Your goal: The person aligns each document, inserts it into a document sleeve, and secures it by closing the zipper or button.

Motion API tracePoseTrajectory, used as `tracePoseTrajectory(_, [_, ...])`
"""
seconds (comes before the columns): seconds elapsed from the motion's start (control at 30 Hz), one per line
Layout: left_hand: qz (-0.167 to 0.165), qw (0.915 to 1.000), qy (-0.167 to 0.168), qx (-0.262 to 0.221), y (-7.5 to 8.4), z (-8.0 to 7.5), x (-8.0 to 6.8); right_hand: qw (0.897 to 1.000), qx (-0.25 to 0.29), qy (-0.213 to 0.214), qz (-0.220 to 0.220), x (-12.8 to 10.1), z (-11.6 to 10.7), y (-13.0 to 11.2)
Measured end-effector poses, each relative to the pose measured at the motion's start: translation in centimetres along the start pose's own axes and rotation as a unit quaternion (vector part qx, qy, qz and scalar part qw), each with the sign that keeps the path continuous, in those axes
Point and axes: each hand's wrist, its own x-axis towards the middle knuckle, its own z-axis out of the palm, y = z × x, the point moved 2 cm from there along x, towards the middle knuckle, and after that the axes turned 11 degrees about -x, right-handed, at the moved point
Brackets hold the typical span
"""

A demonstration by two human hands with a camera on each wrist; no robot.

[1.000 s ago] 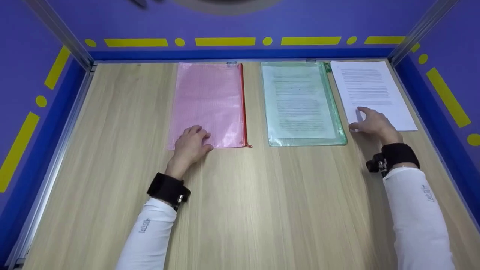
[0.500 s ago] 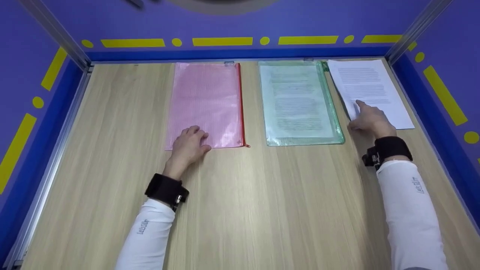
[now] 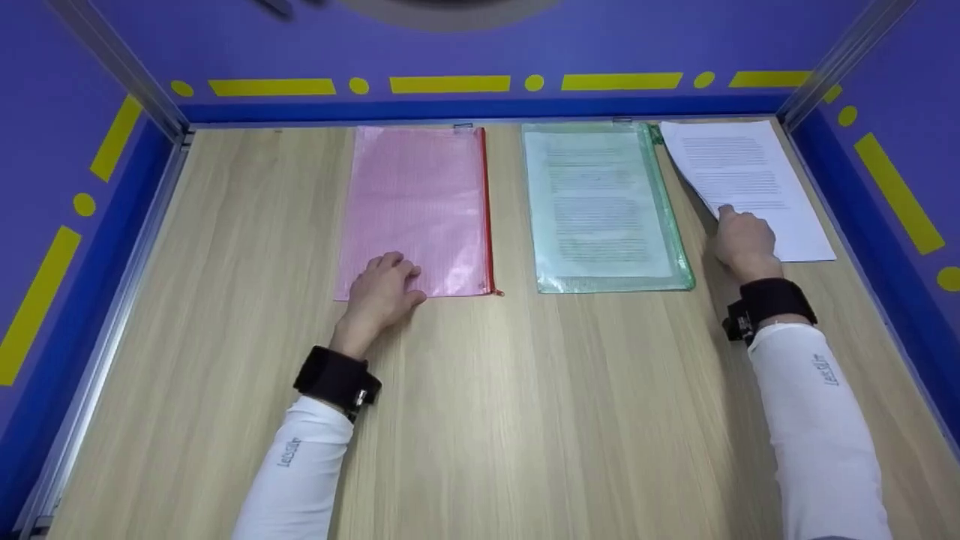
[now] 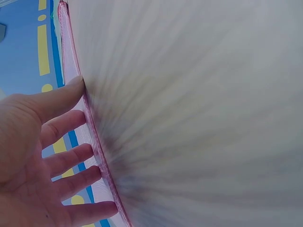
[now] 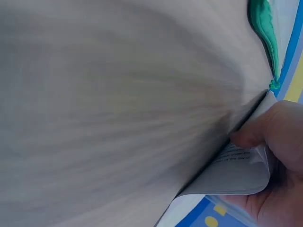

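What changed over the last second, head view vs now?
The right hand shifted slightly left and took hold of the near left corner of the printed paper; the paper's left edge now bends up and inward, toward the right. Unchanged: the left hand resting at the pink folder's near edge, and both folders, pink and green.

The table [image 3: 480, 420] looks smooth and wood-grained; along its far edge, the pink pouch [image 3: 420, 202] and green pouch [image 3: 607, 206] are glossy, see-through plastic, the sheets [image 3: 750, 180] (far right corner) matt paper.
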Motion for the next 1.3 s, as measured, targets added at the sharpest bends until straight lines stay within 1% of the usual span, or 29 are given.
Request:
tracePoseTrajectory(0.07, [0.004,1.0,0.002,0.0,0.0,0.0,0.0,1.0,0.009,0.0,0.001,-0.1,-0.1,0.2])
tracePoseTrajectory(0.13, [0.007,1.0,0.006,-0.001,0.0,-0.1,0.0,1.0,0.024,0.01,0.01,-0.3,-0.1,0.3])
tracePoseTrajectory(0.23, [0.006,1.0,0.006,-0.001,0.0,0.0,-0.1,0.997,0.044,0.045,0.036,-0.6,0.1,0.5])
tracePoseTrajectory(0.33, [0.003,1.0,0.004,0.003,-0.1,0.1,-0.1,0.994,0.053,0.082,0.059,-0.9,0.4,0.6])
tracePoseTrajectory(0.47, [-0.001,1.0,-0.001,0.007,-0.1,0.2,-0.2,0.988,0.063,0.113,0.08,-1.4,0.2,0.4])
tracePoseTrajectory(0.67, [0.0,1.0,-0.006,0.006,0.1,0.1,-0.1,0.974,0.102,0.172,0.105,-2.4,-1.0,-0.2])
tracePoseTrajectory(0.87, [0.009,0.9999,-0.001,0.014,0.0,0.1,-0.3,0.958,0.151,0.219,0.109,-3.3,-2.3,-1.7])
tracePoseTrajectory(1.03, [0.008,0.9999,-0.002,0.011,0.1,0.1,-0.2,0.952,0.16,0.237,0.107,-4.0,-3.1,-3.1])
tracePoseTrajectory(1.17, [0.006,0.9999,-0.003,0.011,0.1,0.1,-0.1,0.951,0.17,0.238,0.103,-4.7,-3.8,-4.4])
tracePoseTrajectory(1.3, [0.006,0.9999,-0.003,0.012,0.1,0.0,-0.1,0.949,0.186,0.238,0.087,-5.4,-4.4,-6.1])
